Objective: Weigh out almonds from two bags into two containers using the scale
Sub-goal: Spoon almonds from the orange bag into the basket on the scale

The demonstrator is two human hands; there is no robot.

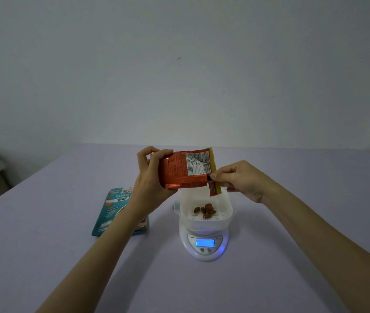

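Note:
An orange-red foil almond bag (179,170) hangs sideways above the scale. My left hand (151,175) grips its left end. My right hand (238,177) pinches the bag's torn corner strip (214,188) at its lower right. Below the bag, a white perforated container (222,213) sits on the white digital scale (204,247). Several almonds (205,210) lie in the container. The scale's blue display is lit. A teal roasted almond bag (111,211) lies flat on the table to the left, partly hidden by my left forearm.
The table (292,222) has a pale lilac cover and ends at a plain white wall. A pale bundle lies off its far left edge. Something small and blue-white (176,205) peeks out behind the container's left side.

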